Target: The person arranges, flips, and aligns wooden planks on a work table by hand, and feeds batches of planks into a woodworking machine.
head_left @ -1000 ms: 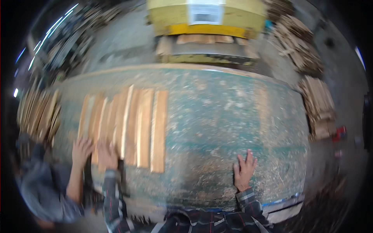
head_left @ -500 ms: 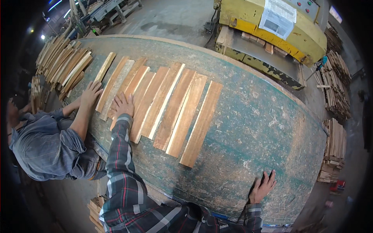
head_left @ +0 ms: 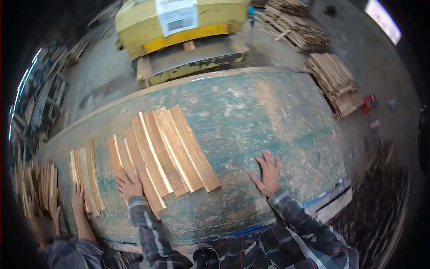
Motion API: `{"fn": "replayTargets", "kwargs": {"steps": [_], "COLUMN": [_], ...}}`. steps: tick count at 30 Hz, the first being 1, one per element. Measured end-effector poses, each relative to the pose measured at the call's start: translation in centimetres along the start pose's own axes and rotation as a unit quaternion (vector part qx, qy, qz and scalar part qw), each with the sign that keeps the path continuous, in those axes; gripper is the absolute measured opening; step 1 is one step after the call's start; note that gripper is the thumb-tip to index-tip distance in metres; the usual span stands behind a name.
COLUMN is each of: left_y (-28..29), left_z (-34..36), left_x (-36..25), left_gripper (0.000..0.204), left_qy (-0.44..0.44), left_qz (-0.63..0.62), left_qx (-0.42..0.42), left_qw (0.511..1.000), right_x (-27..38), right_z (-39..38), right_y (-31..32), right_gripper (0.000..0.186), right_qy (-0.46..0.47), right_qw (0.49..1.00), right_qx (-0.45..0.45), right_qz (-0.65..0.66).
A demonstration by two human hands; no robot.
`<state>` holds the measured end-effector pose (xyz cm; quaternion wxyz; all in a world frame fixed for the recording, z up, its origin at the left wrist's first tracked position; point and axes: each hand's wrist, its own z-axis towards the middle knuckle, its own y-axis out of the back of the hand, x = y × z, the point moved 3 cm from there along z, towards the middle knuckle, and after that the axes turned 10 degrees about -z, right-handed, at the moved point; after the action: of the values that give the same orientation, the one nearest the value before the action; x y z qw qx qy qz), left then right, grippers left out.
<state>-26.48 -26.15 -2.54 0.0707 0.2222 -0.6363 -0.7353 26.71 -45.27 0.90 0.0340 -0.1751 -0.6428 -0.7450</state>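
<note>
On a worn green table [head_left: 224, 116], several wooden strips [head_left: 172, 152] lie side by side in a slanting row, brown with some pale edges. My left hand [head_left: 130, 184] rests palm down on the strips at the left of this row, fingers extended. Off to the row's right, my right hand [head_left: 268, 174] is over the bare tabletop, fingers spread and holding nothing. Beyond a gap on the left lies a smaller group of strips [head_left: 92, 175], with a co-worker's hand [head_left: 78, 199] at its near left edge.
More strips stand bunched [head_left: 38, 181] at the table's left end, by the co-worker. A yellow machine [head_left: 192, 33] with a metal bed is across the table's far edge. Stacks of wood [head_left: 333, 80] stand on the floor at the right, near a red object [head_left: 369, 103].
My view has swung to the right. The strips now form two groups with a gap between them, and the rightmost strip lies against its neighbour. My left hand is still on the strips.
</note>
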Motion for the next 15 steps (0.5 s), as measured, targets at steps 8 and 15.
{"fn": "replayTargets", "kwargs": {"steps": [8, 15], "left_y": [-1.7, 0.4], "left_z": [-9.3, -18.1], "left_x": [-16.4, -19.2], "left_gripper": [0.092, 0.094], "left_qy": [-0.136, -0.219], "left_qz": [-0.057, -0.041], "left_qx": [0.079, 0.159], "left_qw": [0.986, 0.962], "right_x": [1.4, -2.2], "right_z": [-3.2, -5.0], "right_y": [-1.2, 0.8], "right_gripper": [0.088, 0.085], "right_qy": [0.082, 0.0], "right_qw": [0.984, 0.999], "right_qx": [0.02, -0.006], "right_qz": [0.157, 0.041]}}
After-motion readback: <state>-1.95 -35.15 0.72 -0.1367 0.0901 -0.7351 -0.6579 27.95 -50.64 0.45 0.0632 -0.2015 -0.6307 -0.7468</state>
